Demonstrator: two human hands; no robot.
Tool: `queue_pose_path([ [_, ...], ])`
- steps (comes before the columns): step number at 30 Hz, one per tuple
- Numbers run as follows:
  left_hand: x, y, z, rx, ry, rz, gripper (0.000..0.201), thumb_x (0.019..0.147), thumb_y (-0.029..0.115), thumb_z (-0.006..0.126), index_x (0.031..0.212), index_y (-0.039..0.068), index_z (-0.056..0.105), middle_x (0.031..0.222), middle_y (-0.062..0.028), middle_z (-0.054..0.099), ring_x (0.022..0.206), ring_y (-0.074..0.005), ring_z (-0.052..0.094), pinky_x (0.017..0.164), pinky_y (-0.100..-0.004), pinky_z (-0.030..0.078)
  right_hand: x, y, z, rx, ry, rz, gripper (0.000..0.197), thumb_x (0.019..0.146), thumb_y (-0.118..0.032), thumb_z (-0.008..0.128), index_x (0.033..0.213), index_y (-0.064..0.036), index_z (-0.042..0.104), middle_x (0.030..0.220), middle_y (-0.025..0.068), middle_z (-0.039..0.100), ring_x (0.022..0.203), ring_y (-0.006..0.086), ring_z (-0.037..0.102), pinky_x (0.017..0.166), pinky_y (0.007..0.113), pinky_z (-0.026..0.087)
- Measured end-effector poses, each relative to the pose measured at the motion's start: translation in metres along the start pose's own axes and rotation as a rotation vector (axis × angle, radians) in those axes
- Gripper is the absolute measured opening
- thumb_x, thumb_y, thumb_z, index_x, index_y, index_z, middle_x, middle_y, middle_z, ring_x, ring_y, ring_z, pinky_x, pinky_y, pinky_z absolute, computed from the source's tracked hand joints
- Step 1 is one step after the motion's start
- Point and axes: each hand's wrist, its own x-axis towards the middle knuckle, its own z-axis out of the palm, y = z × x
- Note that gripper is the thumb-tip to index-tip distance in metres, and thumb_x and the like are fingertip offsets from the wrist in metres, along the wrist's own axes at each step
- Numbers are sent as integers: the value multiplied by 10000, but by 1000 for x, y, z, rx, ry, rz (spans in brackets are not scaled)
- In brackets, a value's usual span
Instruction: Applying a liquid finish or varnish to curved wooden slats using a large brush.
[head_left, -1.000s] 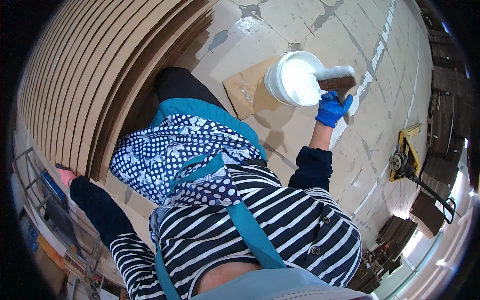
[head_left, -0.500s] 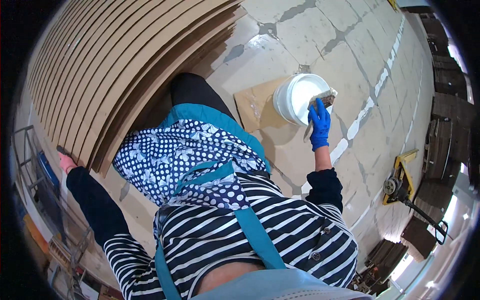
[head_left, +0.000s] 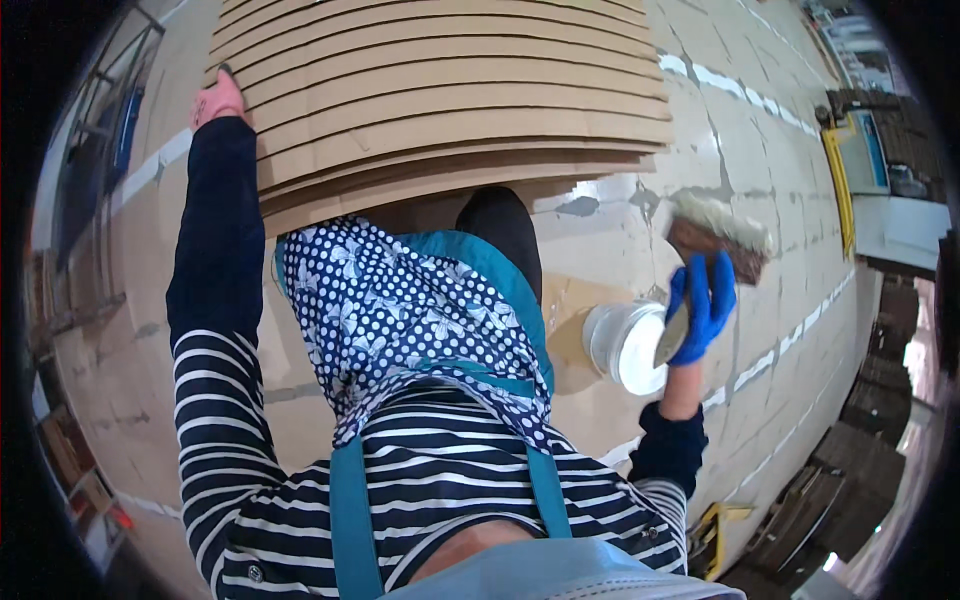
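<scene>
My right hand (head_left: 704, 308), in a blue glove, is closed round the handle of a wide brush (head_left: 715, 240). The brush has a brown body and pale, whitish bristles pointing away from me; it is raised beside and beyond a white bucket (head_left: 605, 345). White contents (head_left: 640, 355) show inside the bucket, partly hidden by the hand. My left hand (head_left: 220, 98), in a pink glove with a dark fingertip, grips the left edge of a fanned stack of brown cardboard sheets (head_left: 450, 85). Its other fingers are partly hidden at that edge.
The bucket stands on a cardboard piece (head_left: 570, 310) on the tiled floor (head_left: 590, 420). A yellow-framed item (head_left: 838, 190) stands at the right, and dark stacks (head_left: 800, 520) lie at the lower right. A metal rack (head_left: 110, 150) is at the far left.
My view has turned, so the stack now lies straight ahead. The brush has lifted away from over the bucket, with bristles pointing forward. My left hand stays at the stack's left edge.
</scene>
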Motion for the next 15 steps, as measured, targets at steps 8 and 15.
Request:
queue_pose_path([
  [8, -10, 6, -12, 11, 32, -71, 695, 797, 586, 345, 1121, -4, 518, 1099, -179, 563, 1055, -314, 517, 886, -407, 392, 195, -134, 123, 1243, -108, 488, 168, 786, -151, 608, 799, 15, 633, 614, 57, 554, 390, 97, 456, 360, 193, 312],
  [15, -24, 17, -28, -5, 20, -71, 709, 798, 592, 340, 1147, -2, 509, 1141, -192, 533, 1075, -339, 494, 904, -409, 379, 230, -150, 168, 1204, -321, 665, 268, 733, -242, 655, 697, 22, 629, 479, 32, 489, 333, 99, 411, 325, 216, 295],
])
